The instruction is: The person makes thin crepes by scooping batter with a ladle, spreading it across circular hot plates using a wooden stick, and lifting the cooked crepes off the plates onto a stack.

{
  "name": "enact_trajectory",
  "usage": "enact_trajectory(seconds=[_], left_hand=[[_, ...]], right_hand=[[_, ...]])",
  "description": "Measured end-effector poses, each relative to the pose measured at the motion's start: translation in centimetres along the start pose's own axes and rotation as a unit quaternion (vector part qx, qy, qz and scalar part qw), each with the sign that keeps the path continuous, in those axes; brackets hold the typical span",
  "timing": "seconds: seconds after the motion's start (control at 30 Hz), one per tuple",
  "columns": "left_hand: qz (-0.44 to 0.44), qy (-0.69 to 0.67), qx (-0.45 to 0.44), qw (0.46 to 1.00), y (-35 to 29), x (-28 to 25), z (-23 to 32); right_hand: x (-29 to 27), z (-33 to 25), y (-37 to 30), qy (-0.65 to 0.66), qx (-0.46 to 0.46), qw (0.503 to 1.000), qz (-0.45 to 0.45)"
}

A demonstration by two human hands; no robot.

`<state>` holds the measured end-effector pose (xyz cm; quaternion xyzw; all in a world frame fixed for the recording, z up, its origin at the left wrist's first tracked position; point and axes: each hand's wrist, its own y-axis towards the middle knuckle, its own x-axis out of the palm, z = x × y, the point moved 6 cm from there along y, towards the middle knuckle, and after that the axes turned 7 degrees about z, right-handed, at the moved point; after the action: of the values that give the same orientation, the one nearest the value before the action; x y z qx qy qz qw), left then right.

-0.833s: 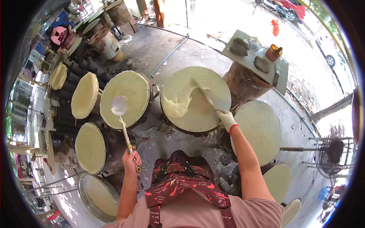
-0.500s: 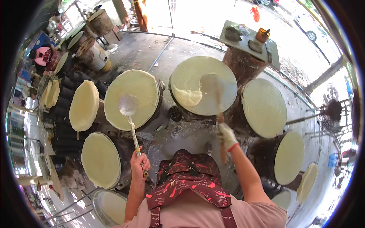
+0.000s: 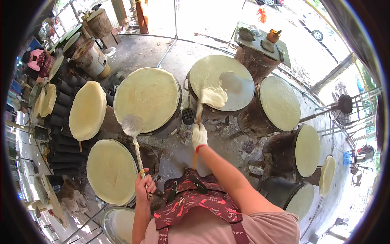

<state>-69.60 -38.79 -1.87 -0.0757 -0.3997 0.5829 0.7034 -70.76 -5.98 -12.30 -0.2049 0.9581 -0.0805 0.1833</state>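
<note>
My left hand (image 3: pixel 145 187) is closed round the handle of a ladle (image 3: pixel 133 125) coated with pale batter. Its bowl hangs over the near edge of a round griddle covered by a pale, thin pancake (image 3: pixel 148 99). In a white glove with a red cuff, my right hand (image 3: pixel 199 135) grips the wooden handle of a spreader (image 3: pixel 199 112), whose blurred far end reaches the middle griddle (image 3: pixel 239 99). A wet heap of batter (image 3: pixel 215 97) lies beside that end. Batter coats this griddle's left and far parts, while grey metal shows at its right.
More drum stoves carry pale sheets, including one at right (image 3: pixel 280 103) and one at near left (image 3: pixel 111 173). A basin of batter (image 3: pixel 122 223) stands at lower left. Behind the middle griddle is a small table (image 3: pixel 260 46). Another person (image 3: pixel 38 61) is at far left.
The spreader and my right hand have swept left across the middle griddle. The batter heap has shifted on it. The ladle has come nearer, toward the left griddle's edge; the view has turned slightly.
</note>
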Motion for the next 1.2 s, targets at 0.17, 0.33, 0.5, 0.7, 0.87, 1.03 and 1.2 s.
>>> enact_trajectory(seconds=[0.17,0.33,0.5,0.7,0.87,1.03,1.2], left_hand=[[-0.044,-0.010,-0.007,0.999,-0.7,0.2,0.3],[-0.051,-0.025,-0.032,0.998,-1.2,1.8,-0.9],[-0.070,-0.018,-0.037,0.997,-1.9,4.1,-2.7],[-0.075,-0.039,-0.035,0.996,-2.1,8.3,-5.7],[-0.094,-0.065,-0.039,0.993,-2.6,14.5,-9.4],[-0.128,-0.086,-0.036,0.987,-2.6,21.6,-13.0],[-0.124,-0.055,-0.031,0.990,-2.5,27.4,-16.2]], right_hand=[[-5.5,5.9,5.1,0.026,0.118,0.991,0.051],[-5.5,6.4,4.3,0.010,0.031,0.999,0.017],[-11.7,8.9,9.0,0.013,0.108,0.994,0.021],[-13.5,7.9,4.8,-0.061,0.068,0.974,-0.208],[-22.9,7.2,13.7,0.007,0.093,0.988,-0.126],[-25.5,7.2,16.8,-0.175,-0.120,0.948,-0.239],[-27.3,3.9,26.1,-0.199,-0.129,0.961,-0.142]])
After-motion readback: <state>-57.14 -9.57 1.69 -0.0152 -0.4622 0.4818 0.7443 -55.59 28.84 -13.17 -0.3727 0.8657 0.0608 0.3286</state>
